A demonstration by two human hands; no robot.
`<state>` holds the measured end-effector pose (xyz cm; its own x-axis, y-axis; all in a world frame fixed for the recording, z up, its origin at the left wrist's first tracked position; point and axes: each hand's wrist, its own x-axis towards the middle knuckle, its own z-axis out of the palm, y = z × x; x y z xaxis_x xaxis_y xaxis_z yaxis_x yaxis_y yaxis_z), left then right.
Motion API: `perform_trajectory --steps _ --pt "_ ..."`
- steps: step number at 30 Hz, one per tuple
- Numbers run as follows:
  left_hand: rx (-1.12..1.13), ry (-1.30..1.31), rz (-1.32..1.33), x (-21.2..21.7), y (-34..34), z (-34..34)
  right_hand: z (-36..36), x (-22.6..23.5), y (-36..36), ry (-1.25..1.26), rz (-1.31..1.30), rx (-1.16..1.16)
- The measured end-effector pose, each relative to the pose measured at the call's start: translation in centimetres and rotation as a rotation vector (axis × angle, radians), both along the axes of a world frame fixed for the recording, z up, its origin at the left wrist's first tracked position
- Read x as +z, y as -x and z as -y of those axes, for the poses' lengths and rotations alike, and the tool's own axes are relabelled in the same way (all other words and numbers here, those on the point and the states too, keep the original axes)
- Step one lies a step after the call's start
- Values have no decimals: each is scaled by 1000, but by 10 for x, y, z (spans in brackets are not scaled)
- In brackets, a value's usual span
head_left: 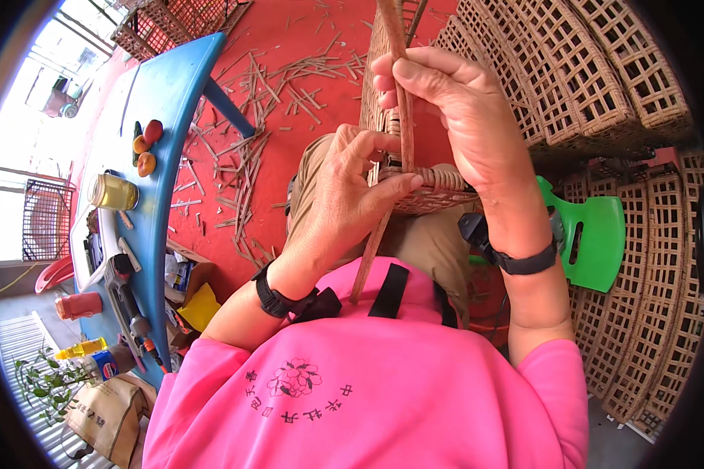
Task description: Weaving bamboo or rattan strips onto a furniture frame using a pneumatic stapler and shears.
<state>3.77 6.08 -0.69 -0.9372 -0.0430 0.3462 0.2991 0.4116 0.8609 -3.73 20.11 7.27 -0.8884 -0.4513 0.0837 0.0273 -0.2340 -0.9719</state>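
Note:
A woven wicker piece [440, 181] with a thickly wrapped edge rests across my lap and extends away from me. One long, flat brown wicker strip [405, 134] passes over that edge, and its tail hangs down towards my pink shirt. My right hand [461, 102] is raised above the piece, pinching the strip between thumb and fingers. Lower down, my left hand [358, 187] grips the corner of the edge, with thumb and forefinger closed around the place where the strip crosses. The exact weave under the left fingers is hidden.
Woven panels [587, 70] are stacked on the right, beside a green plastic seat [598, 242]. Strip offcuts [246, 164] litter the red floor. A blue table [181, 94] on the left carries fruit [147, 162], a jar [114, 191] and a power tool [123, 285].

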Motion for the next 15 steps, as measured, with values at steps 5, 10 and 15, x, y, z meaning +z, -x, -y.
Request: perform_trajectory --steps 5,10,15 --pt "3 162 -256 -5 -3 1 -30 11 -25 112 -118 79" --pt "-139 407 -646 -23 -3 13 -51 -9 -71 259 213 125" --pt "-203 510 -730 -37 -15 16 -61 -41 -96 118 482 29"
